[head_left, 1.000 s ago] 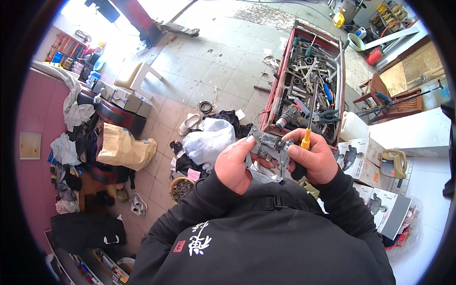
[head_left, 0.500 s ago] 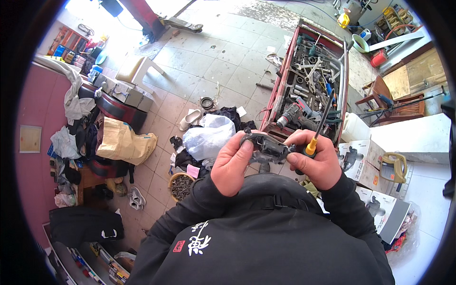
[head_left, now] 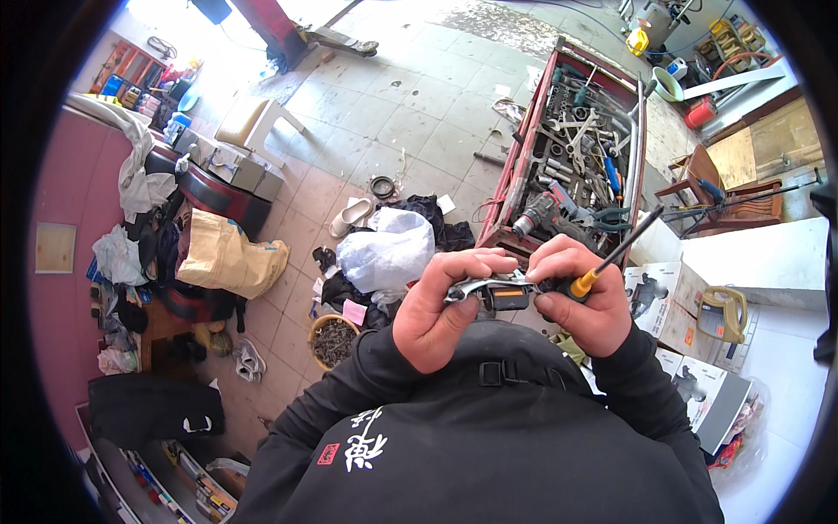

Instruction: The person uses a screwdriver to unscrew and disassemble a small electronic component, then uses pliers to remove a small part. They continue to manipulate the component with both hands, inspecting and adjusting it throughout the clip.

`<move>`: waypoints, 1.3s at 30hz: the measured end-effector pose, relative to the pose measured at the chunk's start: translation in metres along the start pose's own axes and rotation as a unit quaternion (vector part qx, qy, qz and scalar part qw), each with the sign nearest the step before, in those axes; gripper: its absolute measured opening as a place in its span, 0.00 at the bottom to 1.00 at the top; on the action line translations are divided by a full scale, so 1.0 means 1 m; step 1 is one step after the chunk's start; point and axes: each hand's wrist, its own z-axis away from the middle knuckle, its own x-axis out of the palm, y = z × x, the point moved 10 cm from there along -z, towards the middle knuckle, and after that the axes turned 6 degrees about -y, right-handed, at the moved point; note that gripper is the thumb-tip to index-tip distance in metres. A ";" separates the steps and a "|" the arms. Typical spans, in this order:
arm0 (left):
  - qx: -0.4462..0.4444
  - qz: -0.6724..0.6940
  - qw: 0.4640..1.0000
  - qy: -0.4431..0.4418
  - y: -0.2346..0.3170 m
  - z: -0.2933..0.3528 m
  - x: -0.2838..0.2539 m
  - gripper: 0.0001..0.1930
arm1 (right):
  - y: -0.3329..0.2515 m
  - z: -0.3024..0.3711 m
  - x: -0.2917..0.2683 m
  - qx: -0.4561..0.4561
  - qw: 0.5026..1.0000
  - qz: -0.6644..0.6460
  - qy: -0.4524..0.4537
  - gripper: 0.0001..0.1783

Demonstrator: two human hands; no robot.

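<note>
Right of frame centre, the left hand (head_left: 434, 313) and right hand (head_left: 604, 321), both curled nearly closed, are pinching a silver-edged part (head_left: 484, 284) with a black, orange-striped block (head_left: 509, 301); the right is also holding a yellow-handled screwdriver (head_left: 590, 280).

Tiled floor (head_left: 419, 113) and surroundings.
Red tool tray (head_left: 512, 175) loaded with wrenches (head_left: 580, 133); leftward, a white plastic bag (head_left: 384, 249), tan bag (head_left: 229, 258) and basket (head_left: 315, 353); rightward, a wooden chair (head_left: 695, 171).

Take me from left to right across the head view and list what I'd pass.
Small wall panel, tan paper bag, round basket, left hand, held part, right hand, jug.
</note>
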 end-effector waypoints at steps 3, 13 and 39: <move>0.032 -0.061 0.998 -0.012 0.006 -0.001 -0.004 0.17 | -0.004 -0.001 0.000 -0.009 1.000 0.011 -0.005 0.12; 0.209 -0.501 0.840 0.000 0.059 0.002 -0.007 0.17 | -0.012 -0.006 -0.006 -0.078 0.991 0.106 0.001 0.18; -0.165 -0.091 0.980 0.062 -0.071 0.007 -0.035 0.14 | 0.108 0.003 -0.001 0.226 0.942 -0.221 0.108 0.12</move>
